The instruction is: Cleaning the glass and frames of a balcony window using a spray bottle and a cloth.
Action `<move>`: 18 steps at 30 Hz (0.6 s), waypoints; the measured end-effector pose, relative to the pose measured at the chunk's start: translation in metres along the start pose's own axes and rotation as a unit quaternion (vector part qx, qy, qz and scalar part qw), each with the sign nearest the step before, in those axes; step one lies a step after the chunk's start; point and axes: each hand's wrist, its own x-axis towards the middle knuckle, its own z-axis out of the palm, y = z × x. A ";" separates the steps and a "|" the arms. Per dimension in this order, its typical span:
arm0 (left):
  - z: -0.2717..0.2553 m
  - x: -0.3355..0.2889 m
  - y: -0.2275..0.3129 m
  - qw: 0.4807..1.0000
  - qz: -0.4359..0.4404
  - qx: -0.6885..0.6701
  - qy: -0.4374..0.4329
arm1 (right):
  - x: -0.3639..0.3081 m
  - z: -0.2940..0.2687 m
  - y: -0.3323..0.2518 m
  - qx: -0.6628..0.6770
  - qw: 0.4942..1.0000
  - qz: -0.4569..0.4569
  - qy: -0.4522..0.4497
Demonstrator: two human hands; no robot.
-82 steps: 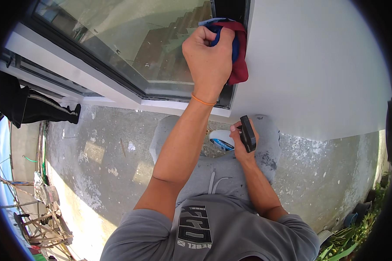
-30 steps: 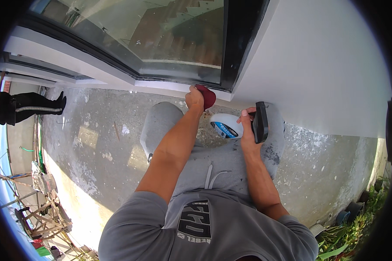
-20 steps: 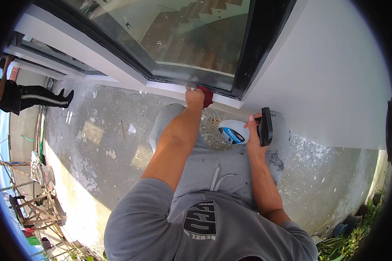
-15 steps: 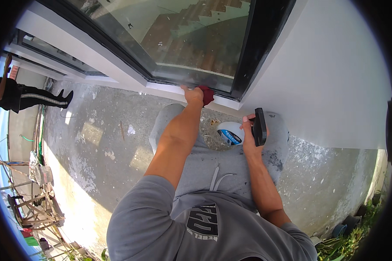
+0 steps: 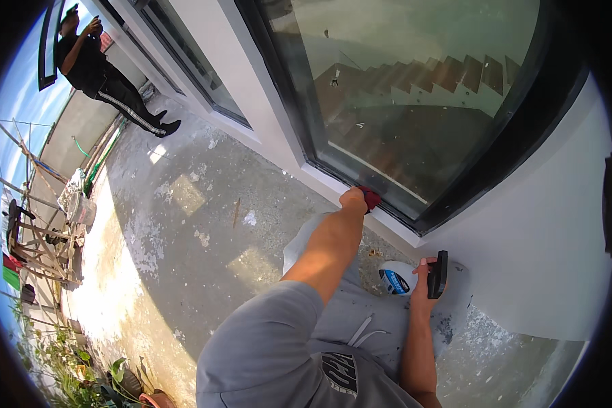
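My left hand (image 5: 352, 198) reaches out to the lower edge of a black-framed window (image 5: 415, 129). Its fingers are closed on a dark red cloth (image 5: 371, 198), which is pressed at the bottom of the frame above the white sill (image 5: 392, 223). Lower and to the right, over my right knee, my right hand (image 5: 421, 281) grips a spray bottle (image 5: 396, 279) by the neck. The bottle is white with a blue and black label and a black spray head (image 5: 439, 275); it tilts over to the left.
A white wall (image 5: 530, 265) stands close on my right. On the left, concrete floor (image 5: 204, 197) runs along more windows to a standing person (image 5: 98, 78) in black. A wooden pole frame (image 5: 44, 238), a bucket (image 5: 81, 209) and plants (image 5: 68, 347) line the far left.
My view has swung left, so more of the floor and the standing person shows. The left hand stays with the cloth at the window's lower edge; the right still holds the bottle.
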 end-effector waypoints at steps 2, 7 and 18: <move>-0.039 0.055 -0.002 0.999 -0.004 -0.030 0.029 | -0.007 0.022 -0.009 0.032 0.999 0.001 -0.034; -0.013 0.045 -0.014 0.960 0.128 0.250 0.023 | -0.002 0.011 -0.005 0.023 1.000 -0.015 -0.014; -0.053 0.008 0.011 0.995 0.056 0.052 0.058 | -0.006 0.019 -0.011 0.052 0.998 -0.009 -0.031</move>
